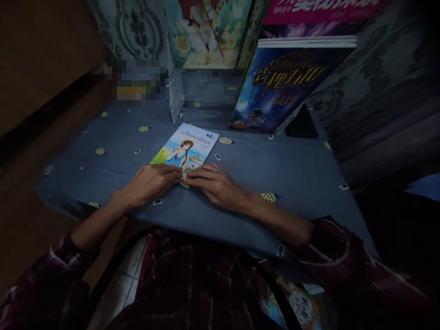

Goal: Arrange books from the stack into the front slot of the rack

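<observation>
A thin book with a drawn girl with a braid on its cover lies flat on the cloth-covered table. My left hand rests palm down over its lower left part, fingers stretched out towards the middle. From the other side, my right hand lies across the lower right edge, its fingers also extended. The fingertips of both hands nearly meet on the cover and hide the bottom of the picture. Neither hand is wrapped around the book.
Behind the book, a clear acrylic stand holds a green illustrated book. Beside it several blue books stand upright before a magenta one. A dark flat object is at the right. Below the table edge lies a colourful book.
</observation>
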Tool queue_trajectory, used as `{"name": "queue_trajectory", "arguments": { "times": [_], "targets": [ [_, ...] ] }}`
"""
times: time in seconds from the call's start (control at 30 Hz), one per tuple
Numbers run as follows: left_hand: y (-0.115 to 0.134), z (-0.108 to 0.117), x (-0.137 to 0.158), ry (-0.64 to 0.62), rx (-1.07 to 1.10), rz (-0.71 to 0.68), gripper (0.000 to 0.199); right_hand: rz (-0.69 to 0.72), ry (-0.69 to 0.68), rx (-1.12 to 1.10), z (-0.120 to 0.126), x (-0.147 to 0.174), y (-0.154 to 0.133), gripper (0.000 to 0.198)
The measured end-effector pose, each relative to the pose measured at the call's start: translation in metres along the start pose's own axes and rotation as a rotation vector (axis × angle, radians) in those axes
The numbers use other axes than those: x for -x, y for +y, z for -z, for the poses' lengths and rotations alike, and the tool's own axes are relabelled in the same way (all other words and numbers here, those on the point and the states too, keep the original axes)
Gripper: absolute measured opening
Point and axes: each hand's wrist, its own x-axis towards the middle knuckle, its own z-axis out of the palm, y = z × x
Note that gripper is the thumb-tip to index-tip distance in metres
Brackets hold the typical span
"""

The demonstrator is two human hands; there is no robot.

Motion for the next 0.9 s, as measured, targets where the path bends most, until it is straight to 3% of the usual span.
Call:
{"name": "queue_trajectory", "arguments": {
  "times": [0.17, 0.33, 0.5, 0.67, 0.77, 0.9],
  "targets": [
    [0.001, 0.002, -0.001, -0.017, -0.013, -0.021, 0.035, 0.027, -0.127, 0.156, 0.001, 0.003, -0.010, 0.044],
    [-0.009, 0.002, -0.018, -0.107, 0.050, 0.138, 0.029, 0.012, -0.149, 0.160, 0.009, 0.001, -0.017, 0.040],
    [-0.034, -0.006, -0.042, -0.111, 0.029, 0.334, 0.032, -0.293, -0.136, 0.184, 0.026, -0.007, 0.007, 0.036],
    [-0.045, -0.009, -0.067, -0.156, 0.094, 0.525, 0.037, -0.676, -0.129, 0.248, 0.037, -0.025, 0.036, 0.051],
    [-0.046, -0.014, -0.077, -0.126, 0.120, 0.565, 0.042, -0.747, -0.144, 0.253, 0.029, -0.033, 0.031, 0.071],
    [-0.064, -0.029, -0.079, 0.083, 0.289, 0.645, 0.038, -0.759, -0.157, 0.232, 0.014, -0.035, 0.018, 0.090]
  ]
}}
